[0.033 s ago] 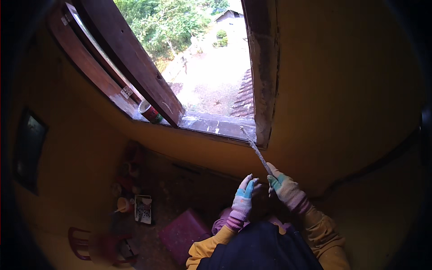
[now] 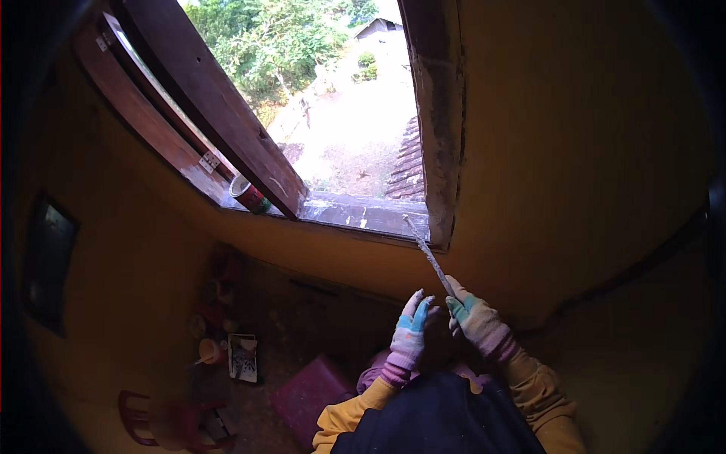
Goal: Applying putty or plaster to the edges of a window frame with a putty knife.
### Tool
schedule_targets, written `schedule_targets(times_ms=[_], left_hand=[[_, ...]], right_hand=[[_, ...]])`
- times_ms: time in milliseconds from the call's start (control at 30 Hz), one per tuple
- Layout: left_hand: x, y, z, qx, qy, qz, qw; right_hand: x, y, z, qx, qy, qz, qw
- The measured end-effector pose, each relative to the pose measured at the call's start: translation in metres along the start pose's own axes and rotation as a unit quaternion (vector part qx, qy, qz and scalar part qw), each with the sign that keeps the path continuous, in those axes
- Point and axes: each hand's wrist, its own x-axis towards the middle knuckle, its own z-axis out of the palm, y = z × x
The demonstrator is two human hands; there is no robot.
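My right hand (image 2: 472, 312), in a knit glove of white, turquoise and purple, is closed around the lower end of a thin, rough, greyish stick (image 2: 429, 256). The stick slants up and left, its tip overlapping the right end of the window sill (image 2: 340, 212) in view; whether it touches cannot be told. My left hand (image 2: 411, 325), in a matching glove, is held up beside the right one, fingers stretched and slightly apart, with nothing in it. White smears mark the purplish sill. A red and green can (image 2: 249, 194) stands on the sill at the left, by the window's wooden post (image 2: 227, 113).
Yellow wall (image 2: 552, 151) lies right of the window frame (image 2: 439, 144). Below left, on the floor, are a paint tray (image 2: 243, 358), an orange pot (image 2: 209, 351) and a red plastic chair (image 2: 136, 408). A dark pink box-like piece (image 2: 314, 397) stands near my left arm.
The whole view has shifted very slightly. Both hands and the stick keep practically the same pose.
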Motion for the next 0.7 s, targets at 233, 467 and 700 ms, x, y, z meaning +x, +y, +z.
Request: schedule_targets(times_ms=[233,467,700], left_hand=[[0.045,0.045,-0.021,-0.017,-0.158,-0.054,0.986],[0.054,0.050,-0.085,-0.073,-0.203,-0.175,0.961],[0.058,0.045,-0.125,-0.071,-0.230,-0.204,0.949]], right_hand=[[0.030,0.029,0.056,-0.029,0.240,-0.201,0.949],[0.027,-0.009,0.084,0.169,0.221,-0.031,0.960],[0.048,-0.004,0.109,0.029,0.342,-0.031,0.939]])
